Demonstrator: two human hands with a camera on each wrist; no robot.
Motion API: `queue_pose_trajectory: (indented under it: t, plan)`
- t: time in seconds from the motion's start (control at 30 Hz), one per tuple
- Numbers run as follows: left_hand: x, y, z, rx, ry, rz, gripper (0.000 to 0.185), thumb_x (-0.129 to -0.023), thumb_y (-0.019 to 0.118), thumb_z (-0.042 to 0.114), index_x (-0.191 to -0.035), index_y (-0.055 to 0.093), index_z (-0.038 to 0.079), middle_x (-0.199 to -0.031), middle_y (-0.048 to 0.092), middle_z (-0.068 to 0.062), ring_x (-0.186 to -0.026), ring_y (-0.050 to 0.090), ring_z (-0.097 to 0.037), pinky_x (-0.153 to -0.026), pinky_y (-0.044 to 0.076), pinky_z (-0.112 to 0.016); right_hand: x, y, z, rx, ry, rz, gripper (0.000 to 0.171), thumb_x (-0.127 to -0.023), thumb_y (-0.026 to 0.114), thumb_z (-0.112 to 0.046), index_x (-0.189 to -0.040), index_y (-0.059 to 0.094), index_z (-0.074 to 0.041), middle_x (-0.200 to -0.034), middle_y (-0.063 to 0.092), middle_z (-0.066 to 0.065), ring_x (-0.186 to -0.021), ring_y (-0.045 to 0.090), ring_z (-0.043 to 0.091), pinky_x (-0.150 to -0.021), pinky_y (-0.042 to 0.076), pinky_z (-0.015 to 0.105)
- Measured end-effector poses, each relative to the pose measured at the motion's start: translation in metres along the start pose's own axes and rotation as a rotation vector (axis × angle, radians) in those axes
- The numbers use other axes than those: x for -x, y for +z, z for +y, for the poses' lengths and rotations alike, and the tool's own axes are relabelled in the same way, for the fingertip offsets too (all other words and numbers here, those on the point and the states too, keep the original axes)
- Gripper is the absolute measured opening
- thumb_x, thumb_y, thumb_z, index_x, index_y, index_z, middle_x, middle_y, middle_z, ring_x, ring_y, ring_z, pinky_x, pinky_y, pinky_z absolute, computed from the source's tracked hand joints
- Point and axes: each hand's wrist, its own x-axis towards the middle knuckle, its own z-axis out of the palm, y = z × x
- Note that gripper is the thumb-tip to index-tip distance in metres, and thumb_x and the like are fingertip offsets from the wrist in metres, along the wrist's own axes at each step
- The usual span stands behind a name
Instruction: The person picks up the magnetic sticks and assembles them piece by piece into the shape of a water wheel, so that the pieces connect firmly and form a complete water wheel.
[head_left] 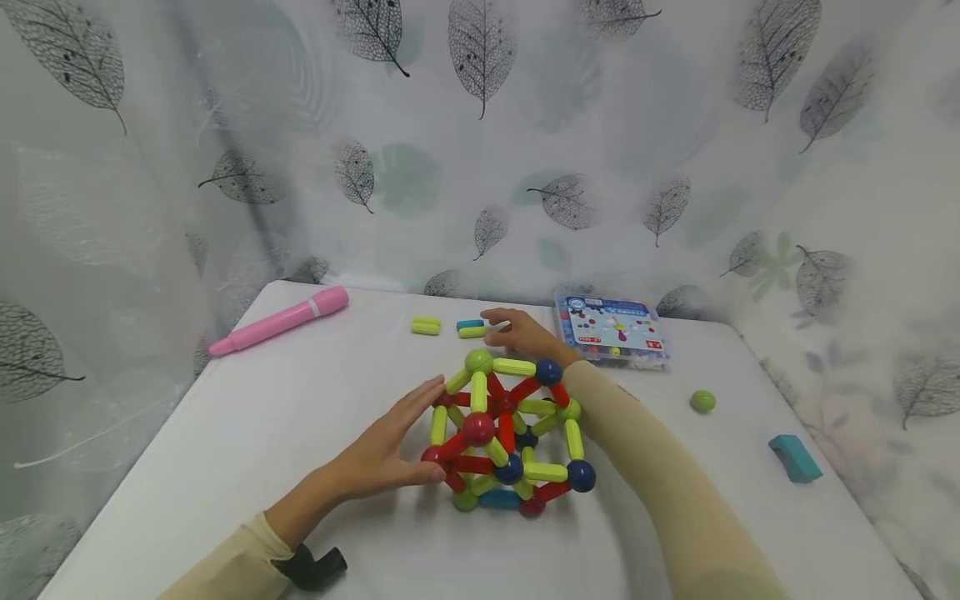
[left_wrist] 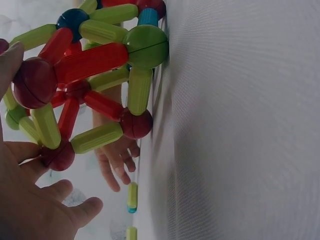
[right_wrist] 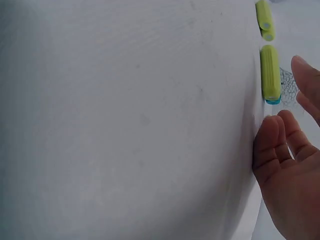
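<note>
A frame of magnetic rods and balls (head_left: 478, 429), in red, lime green and dark blue with a blue rod low down, stands on the white table. My left hand (head_left: 378, 454) holds its left side, thumb and fingertips on red balls; in the left wrist view its other fingers (left_wrist: 86, 211) spread free. Beyond the frame, my right hand (head_left: 525, 335) reaches across with fingers loosely bent and nothing in them. Just left of its fingertips lie a lime rod (right_wrist: 270, 72) and a blue rod (head_left: 470, 323) side by side.
Two lime rods (head_left: 426, 329) lie farther left, near a pink marker-shaped stick (head_left: 281, 322). A clear boxed set (head_left: 615, 329) sits at the back right. A green ball (head_left: 702, 402) and a teal block (head_left: 795, 458) lie right; a black object (head_left: 313, 570) is by the left sleeve.
</note>
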Motion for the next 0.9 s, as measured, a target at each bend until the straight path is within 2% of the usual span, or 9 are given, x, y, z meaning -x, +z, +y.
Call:
queue_pose_trajectory:
  t: [0.2,0.4,0.57,0.7,0.8,0.9]
  plan:
    - [-0.001,-0.001,0.001,0.008,-0.007,0.004,0.097,-0.083,0.077,0.054,-0.162,0.025,0.034,-0.168,0.024,0.005,-0.153,0.028,-0.027,-0.106,0.045,-0.062,-0.006,0.002,-0.003,0.074,0.009,0.023,0.05,-0.099,0.068,-0.026,-0.147,0.055,-0.019,-0.144,0.052,0.013,-0.134,0.051,0.034,-0.108,0.048,0.051]
    - [0.001,-0.001,0.001,0.023,-0.015,-0.008,0.097,-0.083,0.076,0.054,-0.162,0.024,0.034,-0.168,0.023,0.006,-0.153,0.028,-0.026,-0.107,0.045,-0.062,-0.009,0.009,-0.002,0.117,0.059,0.057,0.039,-0.096,0.072,-0.024,-0.133,0.062,-0.015,-0.128,0.061,0.009,-0.121,0.057,0.028,-0.106,0.049,0.045]
    - [0.003,0.001,0.002,0.022,-0.03,-0.01,0.096,-0.083,0.075,0.057,-0.162,0.024,0.035,-0.168,0.024,0.006,-0.153,0.028,-0.026,-0.105,0.047,-0.061,-0.009,0.015,0.001,0.189,0.051,0.104,0.031,-0.094,0.074,-0.023,-0.122,0.066,-0.013,-0.119,0.064,0.007,-0.109,0.058,0.025,-0.102,0.05,0.041]
    - [0.003,0.001,0.003,0.02,-0.035,-0.009,0.095,-0.083,0.075,0.057,-0.162,0.025,0.036,-0.168,0.024,0.006,-0.153,0.028,-0.025,-0.106,0.046,-0.06,-0.009,0.018,0.001,0.24,0.022,0.13,0.028,-0.095,0.073,-0.022,-0.12,0.069,-0.01,-0.112,0.067,0.007,-0.104,0.059,0.024,-0.1,0.051,0.04]
    - [0.002,0.0,0.003,0.013,-0.031,-0.005,0.096,-0.083,0.075,0.058,-0.162,0.025,0.036,-0.168,0.024,0.007,-0.153,0.028,-0.025,-0.106,0.046,-0.06,-0.007,0.017,0.001,0.211,0.03,0.138,0.027,-0.095,0.072,-0.024,-0.119,0.07,-0.012,-0.112,0.067,0.006,-0.104,0.06,0.024,-0.098,0.052,0.04]
    - [0.0,0.0,0.002,0.005,-0.033,-0.003,0.096,-0.083,0.074,0.059,-0.162,0.025,0.036,-0.168,0.024,0.007,-0.154,0.027,-0.025,-0.107,0.045,-0.061,0.0,0.009,0.003,0.097,0.061,0.162,0.028,-0.095,0.071,-0.027,-0.12,0.068,-0.016,-0.118,0.066,0.006,-0.107,0.059,0.026,-0.094,0.054,0.04]
